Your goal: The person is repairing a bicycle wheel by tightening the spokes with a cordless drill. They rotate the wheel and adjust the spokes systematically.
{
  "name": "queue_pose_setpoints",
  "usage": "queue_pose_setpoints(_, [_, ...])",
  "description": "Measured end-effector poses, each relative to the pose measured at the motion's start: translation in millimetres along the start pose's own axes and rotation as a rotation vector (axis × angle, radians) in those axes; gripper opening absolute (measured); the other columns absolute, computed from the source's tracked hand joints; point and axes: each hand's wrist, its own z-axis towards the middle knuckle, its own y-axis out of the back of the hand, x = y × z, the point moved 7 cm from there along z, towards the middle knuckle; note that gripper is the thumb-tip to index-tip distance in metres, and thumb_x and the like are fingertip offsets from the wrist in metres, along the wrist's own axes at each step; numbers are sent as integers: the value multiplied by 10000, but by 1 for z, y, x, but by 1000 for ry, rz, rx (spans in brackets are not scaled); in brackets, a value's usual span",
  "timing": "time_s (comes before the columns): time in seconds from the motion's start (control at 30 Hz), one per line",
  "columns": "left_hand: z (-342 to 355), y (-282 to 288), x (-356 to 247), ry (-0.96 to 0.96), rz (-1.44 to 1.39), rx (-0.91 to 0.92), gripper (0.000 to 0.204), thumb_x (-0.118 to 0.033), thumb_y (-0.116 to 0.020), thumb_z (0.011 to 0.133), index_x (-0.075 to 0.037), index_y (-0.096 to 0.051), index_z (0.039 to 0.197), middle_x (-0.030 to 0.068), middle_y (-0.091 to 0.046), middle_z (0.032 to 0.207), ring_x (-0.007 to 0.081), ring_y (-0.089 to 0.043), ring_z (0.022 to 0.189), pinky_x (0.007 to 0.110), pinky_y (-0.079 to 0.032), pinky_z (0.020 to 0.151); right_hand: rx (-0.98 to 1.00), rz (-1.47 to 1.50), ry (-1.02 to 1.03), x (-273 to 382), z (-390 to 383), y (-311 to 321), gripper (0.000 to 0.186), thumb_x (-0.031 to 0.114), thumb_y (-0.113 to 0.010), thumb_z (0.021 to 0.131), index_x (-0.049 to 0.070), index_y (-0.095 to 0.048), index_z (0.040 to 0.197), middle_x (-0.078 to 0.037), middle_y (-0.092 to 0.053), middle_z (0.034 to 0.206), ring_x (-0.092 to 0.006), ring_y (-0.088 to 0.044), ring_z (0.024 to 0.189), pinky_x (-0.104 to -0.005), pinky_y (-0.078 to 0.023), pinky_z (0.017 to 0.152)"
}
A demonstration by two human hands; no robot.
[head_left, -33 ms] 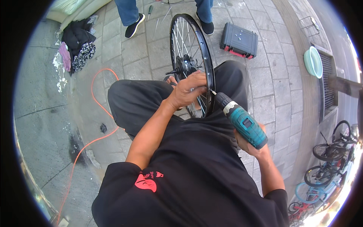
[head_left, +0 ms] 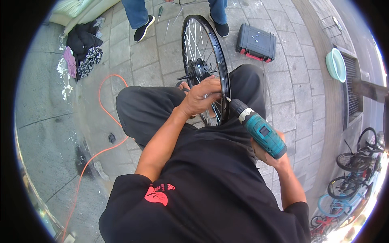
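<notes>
A black bicycle wheel point(head_left: 204, 52) with thin spokes and a hub stands upright between my knees as I sit in black trousers. My left hand point(head_left: 201, 96) grips the near part of its rim from the left side. My right hand point(head_left: 270, 157) holds a teal and black cordless drill point(head_left: 259, 129) by the handle. The drill's bit tip touches the rim right beside my left fingers. Most of my right hand is hidden behind the drill body.
Another person in blue jeans and black shoes point(head_left: 142, 22) stands beyond the wheel. On the paving lie a black tool case point(head_left: 256, 41), an orange cable point(head_left: 101, 101) and a heap of clothes point(head_left: 83, 48). A teal basin point(head_left: 335, 64) and parked bicycles point(head_left: 356, 162) are on the right.
</notes>
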Motion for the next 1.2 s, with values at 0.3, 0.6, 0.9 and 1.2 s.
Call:
queue_pose_setpoints(0.3, [-2,-12,7,46,-31,-130,290,73,-717,935,-65,-712,1190,15,-702,1129,208,-670,1159,489,-313,1281,-2,68,74,6,5,15,290,66,-844,745,20,-702,993,-140,-663,831,-359,-685,704,-413,-554,660])
queue_pose_setpoints(0.6, [-6,-17,20,56,-44,-149,230,22,-713,970,-68,-711,1181,14,-698,1110,200,-669,1130,491,-315,1279,9,-284,181,29,19,32,347,170,-868,716,20,-705,983,-114,-649,815,-344,-675,667,-425,-532,614])
queue_pose_setpoints(0.9, [-4,-20,15,43,-43,-167,217,11,-713,980,-64,-708,1183,26,-695,1110,207,-672,1133,485,-311,1281,67,27,-52,27,19,33,286,118,-809,739,24,-672,972,-140,-619,802,-405,-652,683,-445,-522,633])
queue_pose_setpoints(1.2, [-5,-20,17,28,-34,-158,212,3,-709,983,-53,-708,1187,37,-686,1107,213,-667,1123,492,-299,1288,204,-442,162,64,33,46,456,158,-807,741,37,-702,1168,-110,-649,887,-343,-697,833,-446,-539,713])
